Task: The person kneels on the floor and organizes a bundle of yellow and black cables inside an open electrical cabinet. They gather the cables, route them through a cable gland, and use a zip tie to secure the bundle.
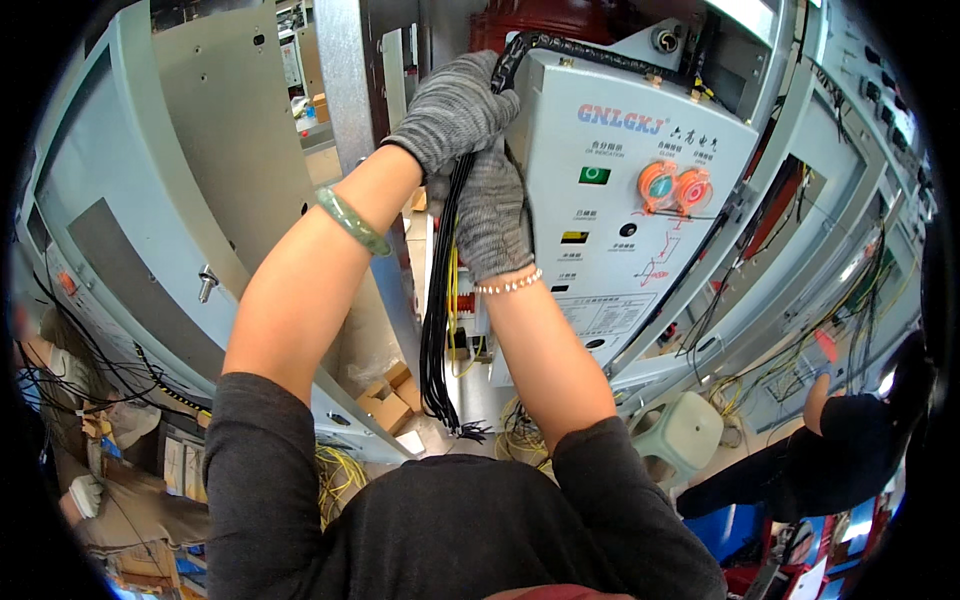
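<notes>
Landmark: the grey control panel point(640, 200), a sheet-metal front with a green square window, two round orange and red push buttons point(673, 187), a small black knob and a printed line diagram.
Wire bundle: a thick bunch of thin black wires point(437, 330) hanging just left of the control panel's left edge; its loose cut ends fan out at the bottom, below the panel's lower corner.
Long axis: near vertical, running from the hands straight down along the panel's left edge.
Upper run: above the hands the wires pass into a black ribbed conduit point(545, 45) that arches over the panel's top left corner and on to the right.
Left hand point(455, 110): in a grey knit glove, clenched around the top of the wire bundle where it meets the ribbed conduit, at the panel's top left corner.
Right hand point(495, 215): also in a grey knit glove, just below the left hand and touching it, fingers curled on the same bundle against the panel's left edge.
Nearer hand: the right hand sits lower, so it is nearer to the free hanging length; the left hand is nearer to the conduit mouth.
Wrists: a green stone-like bangle point(352, 221) on the left forearm, a string of small pale beads point(510, 285) on the right.
Textures: soft marled knit gloves, smooth insulated wire, hard ribbed plastic conduit, matt painted metal.
Below the panel: loose yellow wires point(520, 435) and a pale plastic stool point(680, 432).
Right of the panel: another person in dark clothes point(850, 440) at open cabinets.
</notes>
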Tool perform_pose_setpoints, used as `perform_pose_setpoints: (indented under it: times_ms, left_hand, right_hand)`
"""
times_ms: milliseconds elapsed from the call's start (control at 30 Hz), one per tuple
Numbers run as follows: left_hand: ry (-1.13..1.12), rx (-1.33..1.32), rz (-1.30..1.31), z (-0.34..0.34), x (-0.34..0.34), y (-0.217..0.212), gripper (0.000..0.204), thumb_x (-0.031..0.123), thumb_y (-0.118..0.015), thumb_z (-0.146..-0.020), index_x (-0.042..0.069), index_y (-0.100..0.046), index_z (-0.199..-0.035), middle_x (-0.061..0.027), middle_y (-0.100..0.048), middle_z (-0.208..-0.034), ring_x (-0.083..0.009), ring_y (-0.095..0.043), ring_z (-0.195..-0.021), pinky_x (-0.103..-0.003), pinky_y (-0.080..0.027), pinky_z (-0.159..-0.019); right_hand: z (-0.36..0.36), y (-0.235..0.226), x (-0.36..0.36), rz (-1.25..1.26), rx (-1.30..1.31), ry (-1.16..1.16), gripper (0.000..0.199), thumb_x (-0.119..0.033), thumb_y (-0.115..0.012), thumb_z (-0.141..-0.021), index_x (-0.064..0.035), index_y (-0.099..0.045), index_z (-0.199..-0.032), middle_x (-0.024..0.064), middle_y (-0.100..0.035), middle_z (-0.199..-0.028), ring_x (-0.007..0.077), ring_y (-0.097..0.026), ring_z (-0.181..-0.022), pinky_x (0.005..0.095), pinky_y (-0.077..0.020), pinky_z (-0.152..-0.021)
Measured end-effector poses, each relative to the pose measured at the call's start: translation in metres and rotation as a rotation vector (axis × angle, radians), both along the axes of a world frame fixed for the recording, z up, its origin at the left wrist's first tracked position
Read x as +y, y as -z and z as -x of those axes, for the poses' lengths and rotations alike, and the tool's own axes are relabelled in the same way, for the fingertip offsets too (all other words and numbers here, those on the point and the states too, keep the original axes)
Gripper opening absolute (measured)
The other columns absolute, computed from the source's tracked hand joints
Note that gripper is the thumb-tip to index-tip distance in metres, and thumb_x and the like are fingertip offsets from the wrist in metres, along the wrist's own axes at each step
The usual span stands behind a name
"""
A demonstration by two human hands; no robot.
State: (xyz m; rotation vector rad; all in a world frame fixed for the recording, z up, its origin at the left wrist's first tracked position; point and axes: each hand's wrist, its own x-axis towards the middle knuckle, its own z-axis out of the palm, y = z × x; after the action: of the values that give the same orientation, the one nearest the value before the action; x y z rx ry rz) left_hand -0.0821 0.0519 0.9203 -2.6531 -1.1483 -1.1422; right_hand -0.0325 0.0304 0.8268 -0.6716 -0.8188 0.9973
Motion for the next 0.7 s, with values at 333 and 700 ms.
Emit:
perform_pose_setpoints:
  times_ms: [333,700]
  left_hand:
    - [0.320,-0.004,0.022,0.024,0.014,0.001,0.034,0.003,-0.059,-0.080,0.005,-0.056,-0.113,-0.0083,-0.058,-0.082,-0.0161,-0.058,-0.084,-0.030,-0.049,-0.077]
    - [-0.127,0.267,-0.470,0.038,0.005,-0.001,0.031,0.032,-0.045,-0.089,0.006,-0.062,-0.094,-0.0146,-0.062,-0.084,-0.0310,-0.058,-0.087,-0.040,-0.046,-0.079]
  right_hand:
    - [-0.011,0.011,-0.013,-0.058,0.104,-0.105,0.030,-0.038,-0.048,-0.091,-0.0077,-0.048,-0.097,0.0006,-0.050,-0.057,0.0102,-0.049,-0.037,0.0247,-0.0409,-0.029]
    - [-0.006,0.004,0.014,-0.150,-0.886,0.895,0.031,-0.018,-0.048,-0.089,0.0061,-0.044,-0.109,0.0248,-0.058,-0.099,0.0341,-0.059,-0.094,0.0385,-0.0475,-0.079]
